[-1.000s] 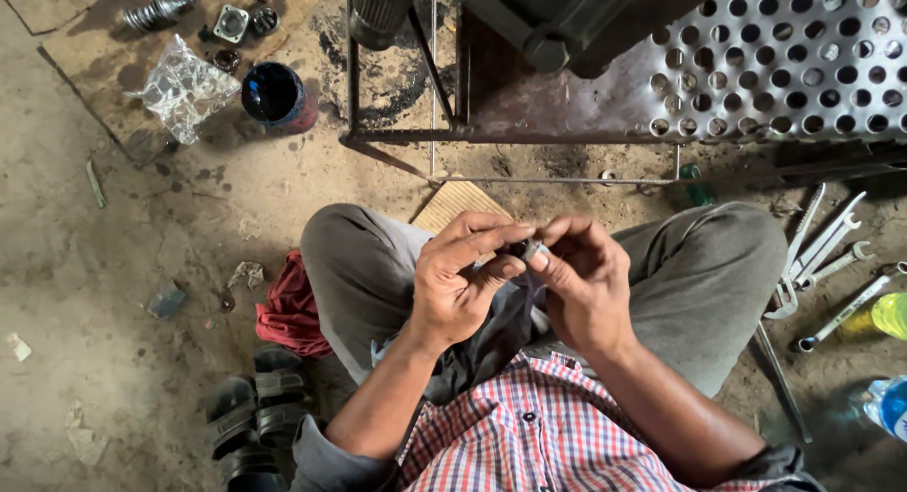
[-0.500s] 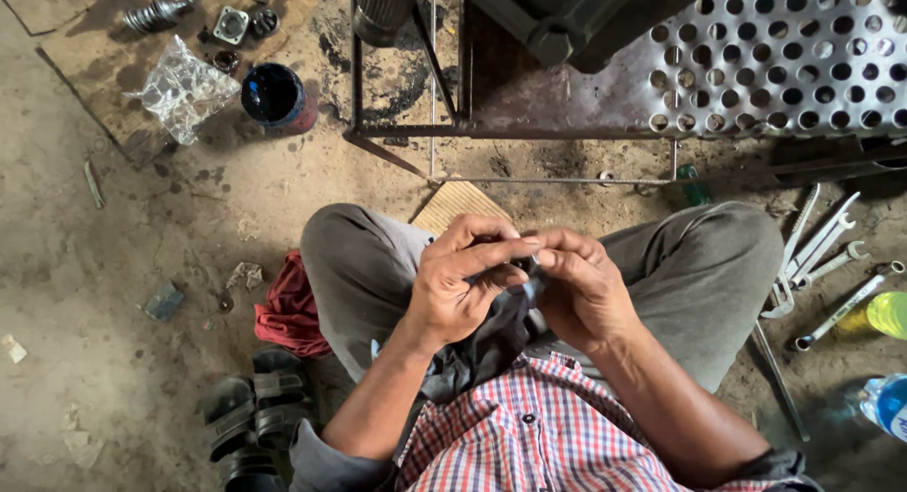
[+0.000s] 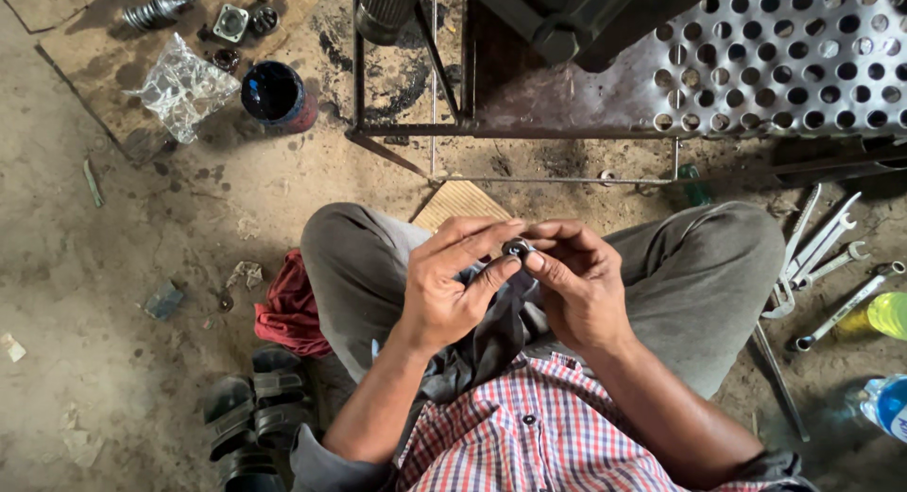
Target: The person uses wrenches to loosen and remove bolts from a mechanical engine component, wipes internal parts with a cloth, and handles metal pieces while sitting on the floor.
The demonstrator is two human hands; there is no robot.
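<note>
Dirt-floor workshop: wrenches (image 3: 820, 249), greasy parts (image 3: 231, 23)

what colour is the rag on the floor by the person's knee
Red; the rag lies crumpled beside the sandals, clearest in the head view.

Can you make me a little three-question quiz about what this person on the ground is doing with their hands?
1. True or false: both hands touch the small round metal part.
2. What lies on the ground beside the person's right knee? A) spanners B) a broom C) a ladder
3. What colour is the cloth by the left knee?

Key: 1 true, the left hand and right hand pinch it together. 2 A, the spanners. 3 red.
</note>
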